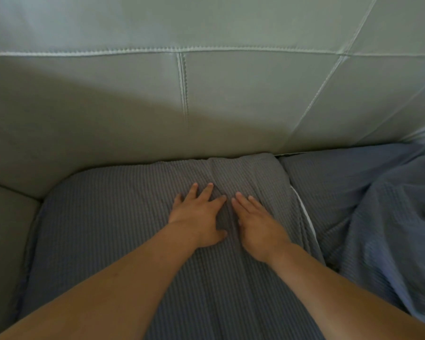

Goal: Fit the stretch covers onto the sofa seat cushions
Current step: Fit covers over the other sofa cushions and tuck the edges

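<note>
Cover: grey ribbed stretch cover (113, 229) lies over the left seat cushion, against the sofa back (133, 106).
Hands: left hand (199, 217) and right hand (258, 224) press flat on it, fingers straight, gripping nothing.
Handling: likely soft, light and stretchy; best pinched at edges or corners.
Second cover: loose cover (390, 217) is bunched on the right.

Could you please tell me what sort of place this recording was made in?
Most likely a home living room: a pale stitched sofa backrest, a seat cushion in a grey ribbed stretch cover, and another loose cover bunched beside it.
</note>
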The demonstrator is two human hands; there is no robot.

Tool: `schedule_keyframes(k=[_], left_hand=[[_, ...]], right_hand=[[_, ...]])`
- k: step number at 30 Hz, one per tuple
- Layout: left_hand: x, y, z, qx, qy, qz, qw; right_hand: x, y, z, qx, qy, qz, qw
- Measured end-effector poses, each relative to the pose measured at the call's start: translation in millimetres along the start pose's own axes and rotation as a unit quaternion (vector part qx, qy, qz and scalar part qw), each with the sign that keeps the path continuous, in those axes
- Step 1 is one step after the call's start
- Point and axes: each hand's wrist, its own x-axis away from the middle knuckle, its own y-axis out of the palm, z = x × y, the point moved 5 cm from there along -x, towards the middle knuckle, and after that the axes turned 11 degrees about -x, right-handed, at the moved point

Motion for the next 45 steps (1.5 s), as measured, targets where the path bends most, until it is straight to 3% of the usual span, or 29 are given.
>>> schedule_keyframes(k=[5, 9, 12, 16, 21, 29, 34, 39, 45], left_hand=[[-16, -4, 4, -0.008, -0.008, -0.04, 0.999], [-27, -20, 12, 0.022, -0.015, 0.0, 1.0], [-34, -32, 17, 0.039, -0.022, 0.089, 0.995], [-39, -33, 20, 0.068, -0.075, 0.127, 0.987], [-52, -35, 31, 0.06, -0.053, 0.13, 0.988], [-78, -35, 32, 0.025, -0.06, 0.124, 0.99], [-100, -38, 44, 0.008, -0.034, 0.127, 0.991], [-106, -42, 48, 0.008, -0.042, 0.125, 0.991], [-118, -44, 45, 0.008, -0.042, 0.132, 0.99]], right_hand=[[-18, -17, 17, -0.062, 0.037, 0.061, 0.996], [-11, -47, 19, -0.062, 0.069, 0.219, 0.971], [-24, -53, 34, -0.045, 0.185, 0.166, 0.968], [-40, -46, 40, -0.114, 0.194, 0.091, 0.97], [-36, -77, 94, -0.077, 0.195, 0.159, 0.965], [-51, -84, 97, -0.216, 0.102, 0.215, 0.947], [-77, -90, 97, -0.223, 0.196, 0.219, 0.929], [-90, -91, 96, -0.165, 0.189, 0.167, 0.954], [-90, -117, 136, -0.043, 0.188, 0.214, 0.958]])
